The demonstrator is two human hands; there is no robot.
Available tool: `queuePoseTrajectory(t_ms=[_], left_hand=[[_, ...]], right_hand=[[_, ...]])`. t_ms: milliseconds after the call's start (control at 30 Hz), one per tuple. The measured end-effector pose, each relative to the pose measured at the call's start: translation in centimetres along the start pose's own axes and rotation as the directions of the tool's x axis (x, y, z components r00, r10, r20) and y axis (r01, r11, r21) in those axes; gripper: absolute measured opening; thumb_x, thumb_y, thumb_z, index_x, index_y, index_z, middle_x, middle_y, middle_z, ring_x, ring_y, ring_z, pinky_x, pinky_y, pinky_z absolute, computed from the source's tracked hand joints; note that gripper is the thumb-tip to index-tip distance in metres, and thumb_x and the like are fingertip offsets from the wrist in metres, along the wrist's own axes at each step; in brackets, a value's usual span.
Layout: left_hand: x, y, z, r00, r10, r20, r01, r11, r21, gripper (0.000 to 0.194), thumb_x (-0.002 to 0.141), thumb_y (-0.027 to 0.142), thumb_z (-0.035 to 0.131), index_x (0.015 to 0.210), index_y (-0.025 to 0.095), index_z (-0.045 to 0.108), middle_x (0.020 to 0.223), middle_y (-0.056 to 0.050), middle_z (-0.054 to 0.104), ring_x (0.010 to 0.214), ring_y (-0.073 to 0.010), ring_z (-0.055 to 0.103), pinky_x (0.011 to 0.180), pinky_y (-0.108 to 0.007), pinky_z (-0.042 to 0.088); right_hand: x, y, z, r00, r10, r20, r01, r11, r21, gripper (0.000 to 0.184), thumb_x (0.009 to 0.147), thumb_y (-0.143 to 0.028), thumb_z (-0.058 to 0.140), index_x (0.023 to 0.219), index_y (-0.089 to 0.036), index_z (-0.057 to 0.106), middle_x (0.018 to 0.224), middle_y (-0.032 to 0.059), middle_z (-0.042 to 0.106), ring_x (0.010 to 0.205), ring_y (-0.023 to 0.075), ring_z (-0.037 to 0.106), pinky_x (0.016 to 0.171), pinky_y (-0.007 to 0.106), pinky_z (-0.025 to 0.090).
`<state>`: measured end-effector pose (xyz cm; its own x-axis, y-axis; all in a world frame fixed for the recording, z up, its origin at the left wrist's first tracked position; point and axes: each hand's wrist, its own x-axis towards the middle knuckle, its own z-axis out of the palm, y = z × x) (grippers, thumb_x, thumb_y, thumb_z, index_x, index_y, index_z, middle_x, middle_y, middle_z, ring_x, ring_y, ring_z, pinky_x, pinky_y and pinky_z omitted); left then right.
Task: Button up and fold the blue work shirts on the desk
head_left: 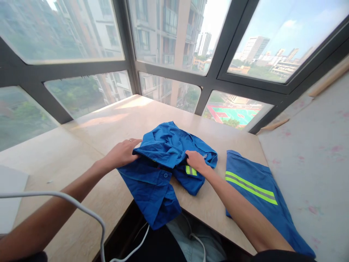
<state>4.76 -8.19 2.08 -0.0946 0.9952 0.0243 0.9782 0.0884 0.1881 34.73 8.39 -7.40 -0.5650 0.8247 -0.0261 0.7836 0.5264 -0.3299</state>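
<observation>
A crumpled blue work jacket (pixel 166 145) with a button and a yellow-and-grey reflective strip lies on the pale stone ledge (pixel 89 142). Part of it hangs over the front edge. My left hand (pixel 124 153), with a ring on one finger, grips the jacket's left side. On the right, my right hand (pixel 195 160) is closed on a fold of the same cloth, just above the reflective strip. The fingertips of both hands are partly hidden by the fabric.
A second blue garment (pixel 245 174) with reflective bands lies folded at the right, beside the floral-papered wall (pixel 308 163). A white cable (pixel 68 198) loops across the lower left near a white board (pixel 11 196). Grey-framed windows (pixel 174 69) stand behind the ledge.
</observation>
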Motion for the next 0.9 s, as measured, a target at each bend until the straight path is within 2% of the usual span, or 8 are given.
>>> queuePoseTrajectory(t_ms=[133,233,300,367,433,500,700,900], left_hand=[[1.7,0.4,-0.5,0.988,-0.103,0.119,0.109,0.993,-0.051,0.049,0.069,0.021,0.049,0.109,0.027,0.075,0.112,-0.005,0.072,0.104,-0.03,0.065,0.088,-0.034,0.047],[3.0,0.2,-2.4,0.993,-0.105,-0.047,0.089,0.961,-0.263,0.035,0.07,0.02,0.052,0.092,0.026,0.078,0.096,-0.001,0.075,0.095,-0.0262,0.066,0.083,-0.029,0.047],[3.9,1.0,-4.5,0.966,-0.19,-0.176,0.085,0.875,-0.477,0.021,0.07,0.021,0.059,0.081,0.021,0.077,0.082,-0.001,0.073,0.083,-0.0223,0.065,0.073,-0.026,0.047],[4.8,2.9,-7.0,0.903,-0.37,-0.218,0.09,0.661,-0.745,0.013,0.068,0.022,0.067,0.076,0.015,0.073,0.069,-0.002,0.068,0.068,-0.0178,0.06,0.062,-0.023,0.045],[5.4,5.8,-9.1,0.846,-0.515,-0.139,0.017,0.287,-0.958,0.016,0.065,0.019,0.071,0.079,0.011,0.07,0.065,-0.001,0.066,0.06,-0.0149,0.058,0.057,-0.023,0.045],[5.6,9.3,-10.1,0.849,-0.524,-0.07,-0.071,0.019,-0.997,0.016,0.064,0.016,0.07,0.079,0.011,0.069,0.067,-0.003,0.067,0.06,-0.0153,0.06,0.057,-0.024,0.048],[3.8,17.8,-6.0,0.986,-0.144,0.081,0.057,-0.163,-0.985,0.024,0.061,0.027,0.079,0.079,0.013,0.072,0.073,-0.005,0.07,0.063,-0.0173,0.065,0.058,-0.024,0.05],[2.6,21.4,-0.5,0.977,-0.196,0.086,0.03,-0.274,-0.961,0.034,0.067,0.031,0.079,0.098,0.019,0.073,0.083,-0.003,0.072,0.074,-0.0146,0.066,0.069,-0.023,0.052]], right_hand=[[0.5,1.3,-2.8,0.994,-0.068,-0.089,0.07,0.997,0.025,0.018,0.085,-0.018,0.047,0.093,-0.019,0.064,0.087,0.0074,0.069,0.084,0.0222,0.064,0.075,0.03,0.044],[1.6,2.8,-6.9,0.947,-0.003,-0.32,0.081,0.969,0.234,0.015,0.085,-0.024,0.047,0.086,-0.018,0.061,0.069,0.0024,0.062,0.069,0.0179,0.06,0.069,0.028,0.044],[2.5,3.1,-10.0,0.875,0.114,-0.471,0.146,0.865,0.48,0.014,0.082,-0.031,0.052,0.082,-0.019,0.059,0.062,-0.0004,0.056,0.058,0.0162,0.055,0.06,0.028,0.044],[3.3,2.6,-12.8,0.777,0.232,-0.586,0.263,0.725,0.636,0.019,0.081,-0.037,0.055,0.086,-0.019,0.059,0.067,0.0,0.058,0.057,0.016,0.056,0.056,0.028,0.046],[3.8,1.4,-15.0,0.671,0.306,-0.675,0.381,0.639,0.668,0.025,0.084,-0.04,0.052,0.094,-0.018,0.058,0.078,0.003,0.061,0.065,0.0174,0.059,0.06,0.03,0.05],[3.8,-0.2,-15.8,0.634,0.295,-0.715,0.446,0.616,0.649,0.029,0.087,-0.041,0.049,0.103,-0.018,0.058,0.091,0.0068,0.064,0.08,0.0197,0.063,0.072,0.034,0.053],[0.5,-1.2,-12.4,0.805,0.18,-0.566,0.397,0.546,0.738,0.053,0.082,-0.035,0.06,0.129,-0.016,0.045,0.118,0.0148,0.061,0.104,0.0216,0.063,0.094,0.039,0.05],[-7.3,1.3,-9.5,0.721,0.432,-0.542,0.278,0.536,0.797,0.035,0.081,-0.036,0.063,0.11,-0.018,0.056,0.105,0.0098,0.062,0.093,0.0204,0.061,0.086,0.036,0.05]])
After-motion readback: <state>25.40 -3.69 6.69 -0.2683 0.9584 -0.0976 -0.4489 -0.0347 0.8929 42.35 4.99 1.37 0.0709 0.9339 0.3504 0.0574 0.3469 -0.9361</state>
